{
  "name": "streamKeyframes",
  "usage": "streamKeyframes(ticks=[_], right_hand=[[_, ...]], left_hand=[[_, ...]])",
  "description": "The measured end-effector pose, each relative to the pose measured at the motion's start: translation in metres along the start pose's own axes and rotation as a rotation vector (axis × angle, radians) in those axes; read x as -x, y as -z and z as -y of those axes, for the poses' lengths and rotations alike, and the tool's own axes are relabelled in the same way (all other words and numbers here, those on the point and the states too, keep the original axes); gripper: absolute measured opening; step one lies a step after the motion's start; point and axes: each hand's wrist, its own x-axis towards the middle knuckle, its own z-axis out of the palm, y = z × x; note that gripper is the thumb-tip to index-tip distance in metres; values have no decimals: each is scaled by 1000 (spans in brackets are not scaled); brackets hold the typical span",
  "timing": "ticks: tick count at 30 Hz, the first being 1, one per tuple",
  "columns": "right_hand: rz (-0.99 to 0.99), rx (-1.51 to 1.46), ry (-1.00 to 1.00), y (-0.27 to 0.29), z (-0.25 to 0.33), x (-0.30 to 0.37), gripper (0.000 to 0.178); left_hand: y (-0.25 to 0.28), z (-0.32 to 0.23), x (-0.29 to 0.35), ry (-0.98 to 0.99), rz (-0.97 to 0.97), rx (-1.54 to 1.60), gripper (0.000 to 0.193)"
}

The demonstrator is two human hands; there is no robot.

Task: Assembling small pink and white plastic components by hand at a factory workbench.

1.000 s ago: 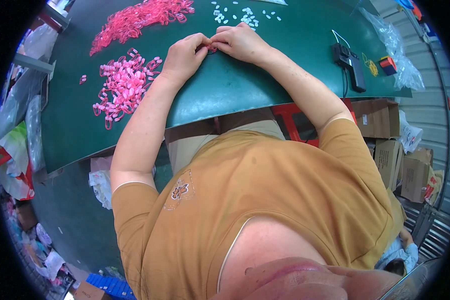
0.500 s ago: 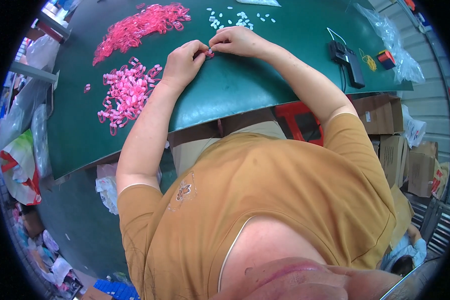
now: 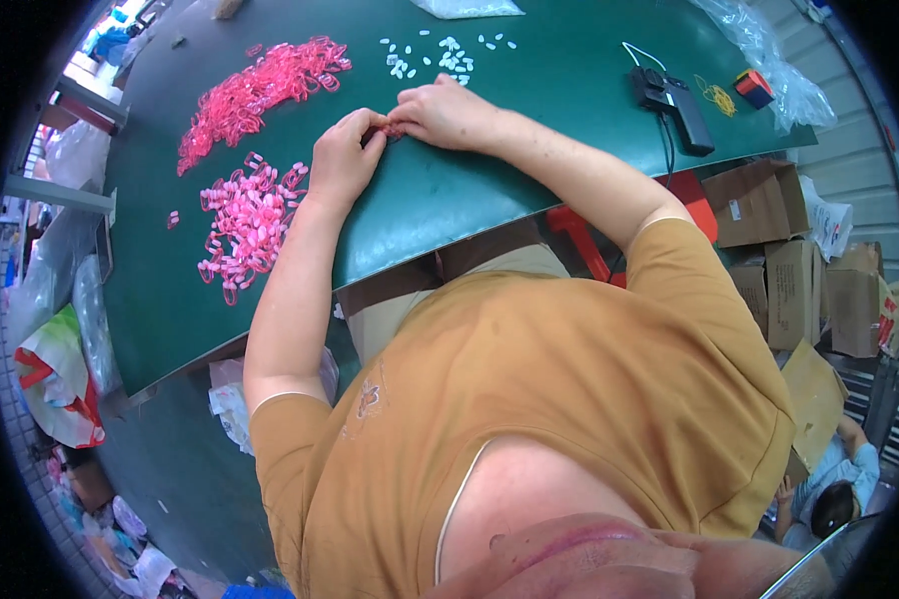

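Observation:
My left hand (image 3: 348,158) and my right hand (image 3: 444,115) meet fingertip to fingertip over the green table. Both are closed in a pinch on a small pink loop (image 3: 395,131), mostly hidden by the fingers. Left of them is a pile of pink loops with pale oval pieces on them (image 3: 248,222). Farther back, a long heap of reddish-pink loops (image 3: 262,92) is spread out. Beyond my right hand, small white oval pieces (image 3: 450,58) are scattered.
On the table's right are a black device with a cable (image 3: 675,108), yellow bands (image 3: 715,96), a red-and-blue block (image 3: 754,89) and clear plastic (image 3: 789,80). Cardboard boxes (image 3: 797,290) and a red stool (image 3: 581,240) stand below. Another person (image 3: 837,489) is at lower right.
The view has shifted, so the table's things sit differently in the picture. My hands stay together, still pinching; the white on the pink loop no longer shows between my fingers.

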Motion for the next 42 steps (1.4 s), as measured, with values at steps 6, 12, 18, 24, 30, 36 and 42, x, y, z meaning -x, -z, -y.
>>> streamKeyframes(ticks=[6,12,18,24,30,36,42], right_hand=[[-108,-192,-103,15,2,42,19],[-173,-95,-328,21,-69,66,24],[-147,2,-434,16,-83,44,26],[-136,-1,-352,13,-99,41,26],[-172,-142,-340,31,-89,42,27],[238,161,-78,55,-28,36,23],[36,-109,-113,36,-40,40,24]], left_hand=[[4,-2,1,-5,9,-1,10],[6,-5,-2,17,18,5,11],[4,-3,0,43,22,31,10],[3,0,0,31,25,34,11],[0,1,-1,-16,-60,101,11],[6,-1,0,87,32,55,13],[3,2,-1,63,11,70,13]])
